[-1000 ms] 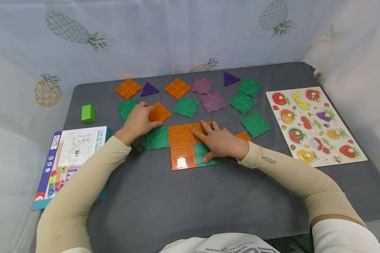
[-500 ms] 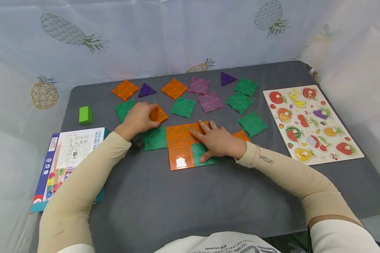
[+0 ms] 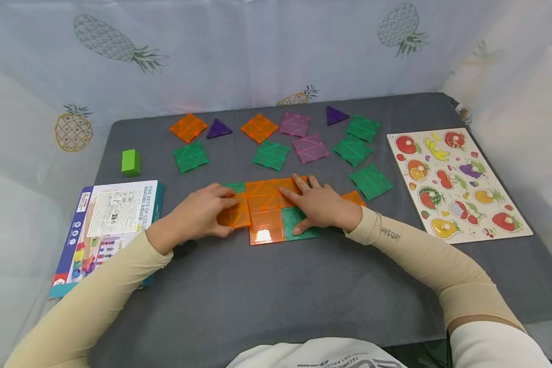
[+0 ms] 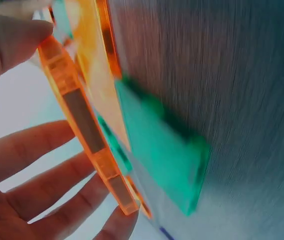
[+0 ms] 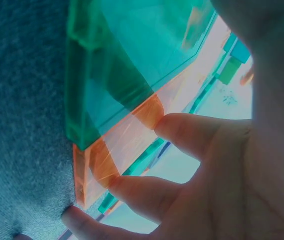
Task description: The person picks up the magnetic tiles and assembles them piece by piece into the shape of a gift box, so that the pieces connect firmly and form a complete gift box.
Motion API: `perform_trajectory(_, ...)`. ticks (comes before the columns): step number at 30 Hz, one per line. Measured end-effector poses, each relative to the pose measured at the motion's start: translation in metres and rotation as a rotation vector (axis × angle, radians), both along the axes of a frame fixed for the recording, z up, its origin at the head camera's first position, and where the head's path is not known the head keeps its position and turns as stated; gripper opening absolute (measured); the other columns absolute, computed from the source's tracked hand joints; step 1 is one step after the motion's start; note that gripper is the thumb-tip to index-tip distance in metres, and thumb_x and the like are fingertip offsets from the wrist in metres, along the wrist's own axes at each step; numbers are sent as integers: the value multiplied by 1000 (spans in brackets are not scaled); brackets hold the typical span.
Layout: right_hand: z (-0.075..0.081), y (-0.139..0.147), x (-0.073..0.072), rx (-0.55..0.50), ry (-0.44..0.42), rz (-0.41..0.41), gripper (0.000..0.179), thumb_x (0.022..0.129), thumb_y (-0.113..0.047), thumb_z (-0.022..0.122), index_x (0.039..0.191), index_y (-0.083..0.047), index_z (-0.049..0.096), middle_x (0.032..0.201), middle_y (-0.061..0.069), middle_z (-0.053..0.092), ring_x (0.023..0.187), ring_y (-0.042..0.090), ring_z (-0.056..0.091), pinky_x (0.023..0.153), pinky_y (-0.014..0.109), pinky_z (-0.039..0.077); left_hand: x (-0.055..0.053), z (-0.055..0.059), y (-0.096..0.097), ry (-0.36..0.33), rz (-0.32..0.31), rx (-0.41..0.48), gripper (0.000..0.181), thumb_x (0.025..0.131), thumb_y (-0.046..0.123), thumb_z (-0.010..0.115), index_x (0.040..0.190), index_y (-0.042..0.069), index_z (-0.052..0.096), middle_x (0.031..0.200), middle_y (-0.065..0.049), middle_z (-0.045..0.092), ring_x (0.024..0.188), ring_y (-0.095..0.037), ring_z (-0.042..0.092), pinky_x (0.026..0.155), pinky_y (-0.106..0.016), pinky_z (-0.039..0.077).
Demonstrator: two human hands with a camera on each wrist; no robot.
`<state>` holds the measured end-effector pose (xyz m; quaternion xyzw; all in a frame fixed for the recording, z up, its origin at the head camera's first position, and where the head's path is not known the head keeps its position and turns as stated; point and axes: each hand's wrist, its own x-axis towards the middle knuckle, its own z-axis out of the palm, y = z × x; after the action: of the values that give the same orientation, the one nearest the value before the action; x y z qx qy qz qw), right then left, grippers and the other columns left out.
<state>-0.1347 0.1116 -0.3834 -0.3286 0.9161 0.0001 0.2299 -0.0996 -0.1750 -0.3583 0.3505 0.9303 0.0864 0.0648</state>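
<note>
My left hand (image 3: 198, 212) holds a translucent orange square magnetic tile (image 3: 234, 210) by its edges, thumb on one side and fingers on the other. In the left wrist view this tile (image 4: 84, 120) stands tilted, close beside a flat green tile (image 4: 161, 145). The held tile overlaps that green tile (image 3: 233, 187) in the head view, at the left of a joined patch of orange tiles (image 3: 266, 225) and a green tile (image 3: 291, 219). My right hand (image 3: 324, 205) rests on the patch with spread fingers. Its fingertips touch an orange tile (image 5: 127, 150) in the right wrist view.
Loose orange tiles (image 3: 259, 128), green tiles (image 3: 370, 182), pink tiles (image 3: 310, 148) and purple triangles (image 3: 219, 128) lie behind the patch. A green block (image 3: 131, 162) and a toy box (image 3: 119, 214) stand left. A fruit puzzle board (image 3: 460, 184) lies right.
My left hand has picked up the orange tile from behind the patch and brought it nearer to me, to the patch's left side. My right hand stays on the patch.
</note>
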Motion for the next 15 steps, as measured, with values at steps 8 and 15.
perform_trajectory(8, -1, 1, -1, 13, -7, -3, 107, 73, -66, 65, 156, -26, 11, 161, 18, 1, 143, 47, 14, 100, 65, 37, 26, -18, -2, 52, -65, -40, 58, 72, 35, 79, 117, 0, 67, 120, -15, 62, 107, -31, 55, 87, -47, 52)
perform_trajectory(15, 0, -1, -1, 29, -8, 10, 107, 73, -67, 65, 156, -26, 10, 161, 18, 1, 142, 49, 15, 100, 64, 38, 27, -28, -1, 62, -86, -1, 54, 72, 32, 80, 114, 0, 69, 121, -15, 61, 108, -30, 55, 86, -46, 52)
